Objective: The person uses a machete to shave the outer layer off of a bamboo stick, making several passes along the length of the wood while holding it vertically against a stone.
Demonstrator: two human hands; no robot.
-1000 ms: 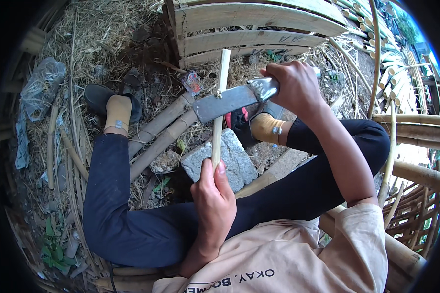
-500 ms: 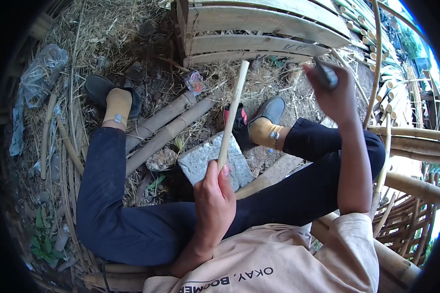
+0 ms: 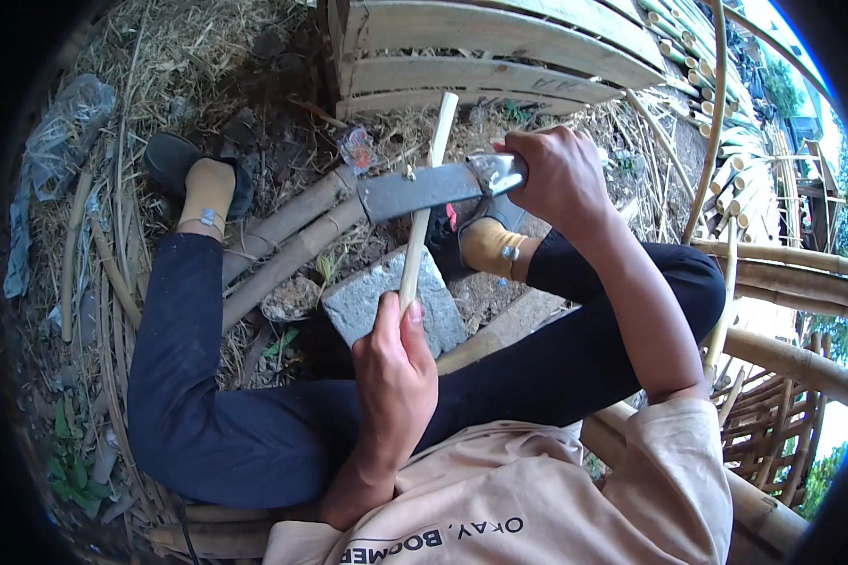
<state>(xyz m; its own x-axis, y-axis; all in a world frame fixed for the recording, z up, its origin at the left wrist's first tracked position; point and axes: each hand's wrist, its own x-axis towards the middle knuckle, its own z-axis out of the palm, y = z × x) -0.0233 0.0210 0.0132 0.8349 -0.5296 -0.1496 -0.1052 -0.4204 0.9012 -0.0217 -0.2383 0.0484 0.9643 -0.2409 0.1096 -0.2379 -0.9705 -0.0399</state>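
My left hand (image 3: pixel 395 365) is closed around the lower end of a pale wooden stick (image 3: pixel 414 264), which points up and away from me over a grey stone block (image 3: pixel 372 306). My right hand (image 3: pixel 561 177) grips the handle end of a machete (image 3: pixel 422 192) with a broad, dark, blunt-ended blade. The blade crosses the stick's upper half and hides part of it. A small pale chip shows at the blade's upper edge, beside the stick.
Beyond the stick stands a slatted wooden crate (image 3: pixel 499 80). Two bamboo poles (image 3: pixel 297 224) lie on the straw-strewn ground between my feet. Cut bamboo (image 3: pixel 730 184) is stacked at the far right, and a clear plastic bag (image 3: pixel 66 141) lies at the left.
My right hand has come down and leftward, bringing the machete from beside the crate to across the stick. My left hand keeps its hold on the stick.
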